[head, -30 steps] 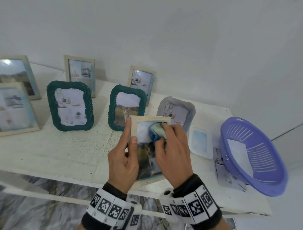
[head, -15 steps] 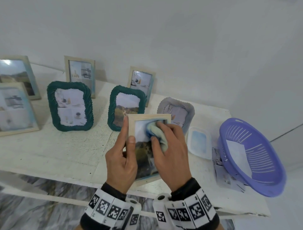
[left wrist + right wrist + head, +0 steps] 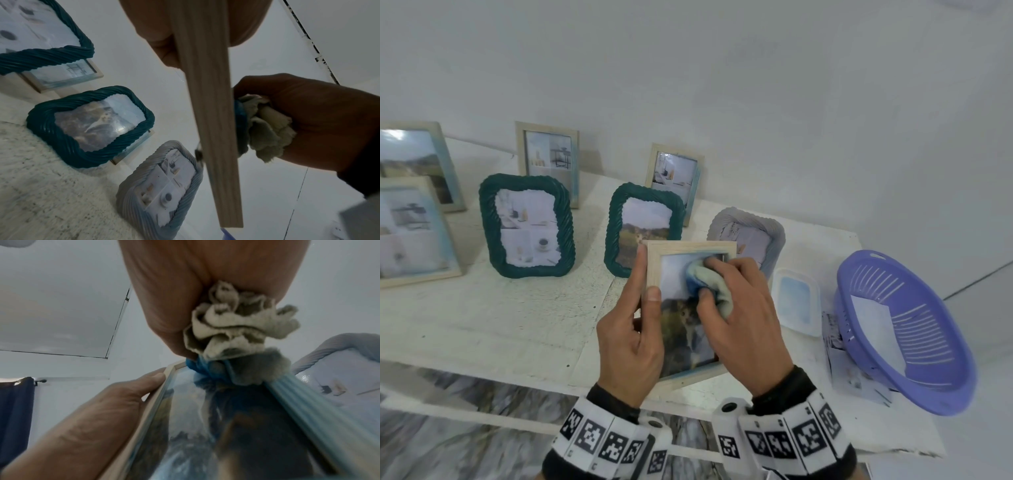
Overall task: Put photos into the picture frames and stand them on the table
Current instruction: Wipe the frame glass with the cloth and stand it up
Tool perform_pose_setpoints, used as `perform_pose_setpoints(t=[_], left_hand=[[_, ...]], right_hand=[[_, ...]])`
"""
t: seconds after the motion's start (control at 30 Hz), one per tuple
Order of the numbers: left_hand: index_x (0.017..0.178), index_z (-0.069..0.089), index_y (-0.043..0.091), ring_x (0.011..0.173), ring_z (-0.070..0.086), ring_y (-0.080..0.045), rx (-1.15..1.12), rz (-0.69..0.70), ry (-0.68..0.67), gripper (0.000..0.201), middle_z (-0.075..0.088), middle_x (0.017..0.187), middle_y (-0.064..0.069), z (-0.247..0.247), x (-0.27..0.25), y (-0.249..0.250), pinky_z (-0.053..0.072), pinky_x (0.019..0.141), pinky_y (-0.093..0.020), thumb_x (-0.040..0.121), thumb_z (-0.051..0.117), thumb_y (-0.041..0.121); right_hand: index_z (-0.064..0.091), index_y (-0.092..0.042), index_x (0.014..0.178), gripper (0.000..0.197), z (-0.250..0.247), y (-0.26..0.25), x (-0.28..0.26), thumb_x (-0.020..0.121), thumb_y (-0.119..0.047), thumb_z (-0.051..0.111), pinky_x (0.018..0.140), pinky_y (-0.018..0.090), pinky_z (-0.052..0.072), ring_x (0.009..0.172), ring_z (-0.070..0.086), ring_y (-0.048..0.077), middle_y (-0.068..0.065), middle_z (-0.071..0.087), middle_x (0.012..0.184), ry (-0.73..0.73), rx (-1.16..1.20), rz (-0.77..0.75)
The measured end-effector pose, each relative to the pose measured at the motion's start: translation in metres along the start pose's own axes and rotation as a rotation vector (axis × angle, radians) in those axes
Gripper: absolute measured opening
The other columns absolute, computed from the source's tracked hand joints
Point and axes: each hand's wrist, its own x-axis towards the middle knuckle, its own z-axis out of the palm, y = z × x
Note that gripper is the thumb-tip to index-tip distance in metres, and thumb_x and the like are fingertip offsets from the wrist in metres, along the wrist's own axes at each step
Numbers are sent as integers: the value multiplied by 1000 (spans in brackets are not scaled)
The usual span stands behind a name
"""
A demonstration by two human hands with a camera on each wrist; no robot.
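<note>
A light wooden picture frame (image 3: 690, 247) with a cat photo behind its glass is held upright over the table's front edge. My left hand (image 3: 631, 329) grips the frame's left side, thumb on the front and forefinger along the edge (image 3: 207, 97). My right hand (image 3: 739, 308) holds a crumpled cream and blue cloth (image 3: 710, 284) and presses it against the upper part of the glass (image 3: 205, 410). The cloth (image 3: 232, 331) bunches out between my fingers.
Several filled frames stand on the white table (image 3: 500, 318): two green rope-edged ones (image 3: 527, 226) (image 3: 643, 222), a grey one (image 3: 750, 236) just behind my hands, and wooden ones at the back and left. A small white tray (image 3: 796, 301), loose photos and a purple basket (image 3: 904, 329) lie right.
My right hand has slid the cloth a little across the upper glass, from the top centre toward the left and back. The frame and left hand have stayed almost still.
</note>
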Motion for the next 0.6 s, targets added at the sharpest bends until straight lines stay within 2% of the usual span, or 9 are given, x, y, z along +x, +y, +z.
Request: perform_pose_setpoints(t=[0.07,0.13,0.23,0.33,0.37,0.43,0.47,0.53,0.6], left_hand=[[146,33,46,43,22,-6,14,0,-5,48,58,67,4,-1,1,-1,26,40,-19,99,42,37],[146,34,43,44,22,-5,11,3,-11,48,50,76,11,-1,0,-2,26,39,-20,99,42,36],[147,34,39,47,29,-11,-22,1,-5,49,43,80,20,2,-3,-2,36,39,-32,99,42,35],[146,33,45,47,26,-3,-31,-7,-4,48,56,68,-9,1,-4,-5,31,40,-25,99,42,36],[146,33,45,45,27,-6,-24,-9,-11,48,58,75,-15,0,-3,-5,32,39,-27,99,42,36],[146,33,44,44,37,-23,-9,-7,-23,49,57,86,-8,-2,-2,-5,40,39,-34,99,42,35],[147,34,43,44,38,-25,-11,-7,-23,49,56,77,2,-2,-3,-5,41,39,-34,99,42,35],[147,34,41,43,29,-11,-13,2,-18,49,49,74,20,1,-5,-5,34,39,-24,99,42,35],[146,33,43,46,26,-7,-16,-3,0,49,49,77,14,4,-6,-4,31,40,-27,99,42,36]], right_hand=[[61,-23,117,35,-3,2,-4,86,-31,49,82,31,46,95,50,15,-9,48,104,-48,-20,-19],[62,-23,115,32,-4,2,-5,86,-31,49,81,31,47,92,50,15,-8,49,102,-20,-95,-29],[61,-23,113,30,-1,0,0,87,-31,48,79,34,48,90,50,17,-6,48,102,72,-116,4],[60,-23,117,33,1,-3,0,88,-31,48,82,34,47,94,51,17,-7,47,104,22,-41,10],[60,-23,118,34,0,-2,-4,87,-30,49,82,34,47,94,50,16,-7,47,104,-12,-46,-4],[60,-22,117,32,-2,-1,-10,87,-28,51,80,33,47,92,49,16,-6,48,103,-37,-118,-35],[60,-21,116,31,-1,0,-12,87,-27,52,79,33,47,90,49,16,-5,48,101,-21,-156,-38],[61,-21,114,28,1,0,-10,88,-26,53,78,33,47,88,49,16,-5,48,99,40,-176,4],[61,-21,113,27,4,-2,-6,89,-27,51,78,31,47,88,49,15,-5,46,100,87,-134,50]])
